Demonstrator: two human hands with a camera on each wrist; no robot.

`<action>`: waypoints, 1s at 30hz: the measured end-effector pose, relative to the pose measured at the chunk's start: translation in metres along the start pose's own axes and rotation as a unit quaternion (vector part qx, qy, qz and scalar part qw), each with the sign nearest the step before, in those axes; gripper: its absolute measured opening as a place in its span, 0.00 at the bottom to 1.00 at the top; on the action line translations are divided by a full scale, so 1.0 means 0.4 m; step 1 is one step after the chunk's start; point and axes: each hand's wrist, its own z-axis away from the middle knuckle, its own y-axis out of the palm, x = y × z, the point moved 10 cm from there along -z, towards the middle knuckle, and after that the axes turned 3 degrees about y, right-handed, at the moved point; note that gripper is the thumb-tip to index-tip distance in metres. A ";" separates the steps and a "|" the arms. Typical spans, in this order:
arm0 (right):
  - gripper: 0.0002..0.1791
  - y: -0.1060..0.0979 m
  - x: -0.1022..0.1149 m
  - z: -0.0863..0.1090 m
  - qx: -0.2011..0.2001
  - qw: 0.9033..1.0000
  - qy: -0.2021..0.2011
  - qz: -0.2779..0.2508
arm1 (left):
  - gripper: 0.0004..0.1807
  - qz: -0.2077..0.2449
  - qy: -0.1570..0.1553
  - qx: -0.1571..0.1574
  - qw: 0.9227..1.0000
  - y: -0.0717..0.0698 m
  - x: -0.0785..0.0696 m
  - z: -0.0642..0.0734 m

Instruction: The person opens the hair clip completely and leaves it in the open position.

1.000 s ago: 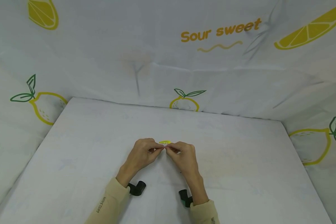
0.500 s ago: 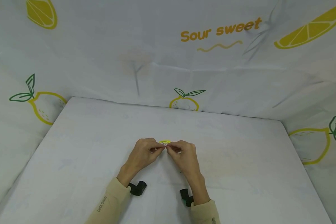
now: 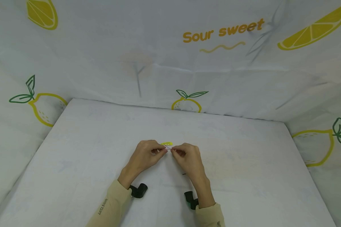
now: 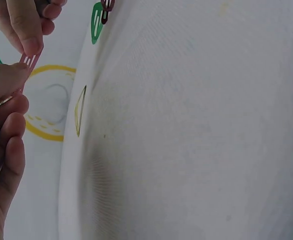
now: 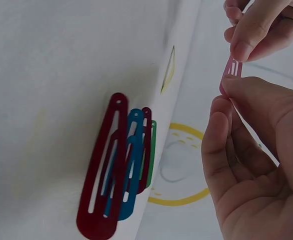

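Note:
A pink snap hair clip (image 5: 231,71) spans the gap between my two hands. My left hand (image 3: 146,155) pinches one end of it between thumb and forefinger. The other end is pinched the same way by my right hand (image 3: 188,158). In the head view, the pink clip (image 3: 167,149) shows as thin pink strips that spread apart like a narrow V. Just beyond the fingertips lies a yellow hair clip (image 3: 166,143) on the table. The ends of the pink clip are hidden under the fingers.
Near my right wrist, a dark red clip (image 5: 94,210), a blue clip (image 5: 129,205) and a green clip (image 5: 153,145) lie in a row with another dark red one. My right arm mostly hides them in the head view. White lemon-printed cloth (image 3: 102,63) rises behind the table (image 3: 244,189).
My fingertips, nearly touching a second ago, have drawn slightly apart, the right hand moving a little to the right. More of the pink clip shows between them, with its strips spread.

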 end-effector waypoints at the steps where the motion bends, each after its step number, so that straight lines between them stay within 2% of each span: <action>1: 0.02 0.003 -0.005 0.000 0.004 1.000 0.006 0.003 | 0.03 -0.001 -0.005 0.002 1.000 0.002 0.004 0.001; 11: 0.02 0.031 -0.034 -0.003 0.026 0.998 0.021 0.045 | 0.01 -0.014 -0.060 0.054 0.997 0.042 0.055 0.013; 21: 0.03 0.057 -0.048 -0.016 0.059 0.994 0.051 0.075 | 0.03 -0.036 -0.101 0.081 0.991 0.067 0.083 0.012; 30: 0.03 0.066 -0.053 -0.019 0.073 0.991 0.064 0.090 | 0.03 -0.033 -0.106 0.090 0.990 0.076 0.087 0.011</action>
